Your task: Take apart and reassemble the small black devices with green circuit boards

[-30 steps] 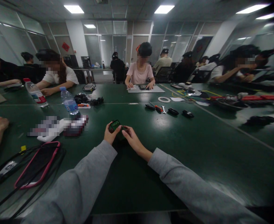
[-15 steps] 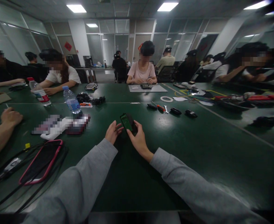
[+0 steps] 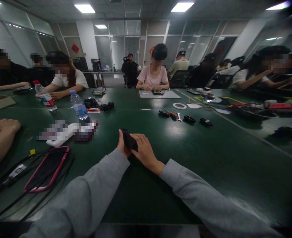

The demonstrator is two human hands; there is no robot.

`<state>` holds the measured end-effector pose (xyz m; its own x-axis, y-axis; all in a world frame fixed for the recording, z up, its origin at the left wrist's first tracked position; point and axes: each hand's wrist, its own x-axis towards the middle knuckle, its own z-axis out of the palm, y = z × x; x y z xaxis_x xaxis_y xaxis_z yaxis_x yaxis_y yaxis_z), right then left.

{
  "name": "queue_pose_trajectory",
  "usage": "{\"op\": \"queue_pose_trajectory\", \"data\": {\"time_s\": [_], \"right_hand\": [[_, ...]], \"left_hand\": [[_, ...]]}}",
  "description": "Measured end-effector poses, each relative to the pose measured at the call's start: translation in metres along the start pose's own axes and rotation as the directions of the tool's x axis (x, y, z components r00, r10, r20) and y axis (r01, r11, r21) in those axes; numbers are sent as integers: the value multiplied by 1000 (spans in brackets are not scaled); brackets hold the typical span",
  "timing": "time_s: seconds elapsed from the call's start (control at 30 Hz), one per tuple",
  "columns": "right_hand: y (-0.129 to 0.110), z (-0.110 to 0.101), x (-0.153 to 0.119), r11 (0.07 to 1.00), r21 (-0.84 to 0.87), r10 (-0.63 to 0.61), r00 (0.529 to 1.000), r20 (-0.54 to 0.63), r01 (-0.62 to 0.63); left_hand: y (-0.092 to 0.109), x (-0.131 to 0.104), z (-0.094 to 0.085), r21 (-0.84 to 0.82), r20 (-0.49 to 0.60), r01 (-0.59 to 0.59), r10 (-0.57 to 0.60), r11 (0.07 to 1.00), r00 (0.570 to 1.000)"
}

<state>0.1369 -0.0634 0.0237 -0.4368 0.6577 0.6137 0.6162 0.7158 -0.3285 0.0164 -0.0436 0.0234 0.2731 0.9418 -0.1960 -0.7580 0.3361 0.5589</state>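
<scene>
Between both hands is a small black box-shaped device (image 3: 130,140), tilted, with a dark plain side toward me. My left hand (image 3: 121,145) grips its left end, thumb upright along the edge; most of the left fingers are hidden behind it. My right hand (image 3: 146,151) is closed over the right side, fingers bent across its upper edge. The device is held above the green table (image 3: 146,195). Beyond the hands to the right lie a screwdriver (image 3: 172,115), a small wrench (image 3: 178,116) and black objects, one of them a dark lump (image 3: 189,119).
To the left are a pink-rimmed phone (image 3: 47,170) with black cables, a blue-capped bottle (image 3: 78,105) and a red-capped bottle (image 3: 45,96). A roll of white tape (image 3: 179,105) lies farther off. Another person's arm (image 3: 4,142) rests at far left; people sit across the table.
The device has been turned so its green circuit-board face no longer shows. My left hand, open beside it before, now grips it, and my right fingers have shifted over its top.
</scene>
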Motion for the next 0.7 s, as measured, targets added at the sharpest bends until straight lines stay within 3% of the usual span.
{"op": "queue_pose_trajectory", "data": {"time_s": [0.23, 0.4, 0.47, 0.6, 0.7], "right_hand": [[-11, -6, -2, 977, -136, -157, 985, 70, 165], [-20, -9, -2, 963, -76, -243, 957, 160, 258], [-21, -10, -4, 964, -45, -258, 961, 97, 263], [-17, -11, -9, 984, -76, -168, 977, -131, 159], [-16, -12, -9, 986, -92, -150, 975, -162, 136]], "left_hand": [[12, 1, -11, -23, -30, 39, -40, 999, 999], [25, 5, -21, -14, -81, 38, -39, 999, 996], [28, 6, -23, -8, -25, 27, -28, 1000, 999], [28, 8, -25, 39, 45, 2, -4, 999, 999], [28, 9, -25, 68, 58, 9, -13, 998, 998]]}}
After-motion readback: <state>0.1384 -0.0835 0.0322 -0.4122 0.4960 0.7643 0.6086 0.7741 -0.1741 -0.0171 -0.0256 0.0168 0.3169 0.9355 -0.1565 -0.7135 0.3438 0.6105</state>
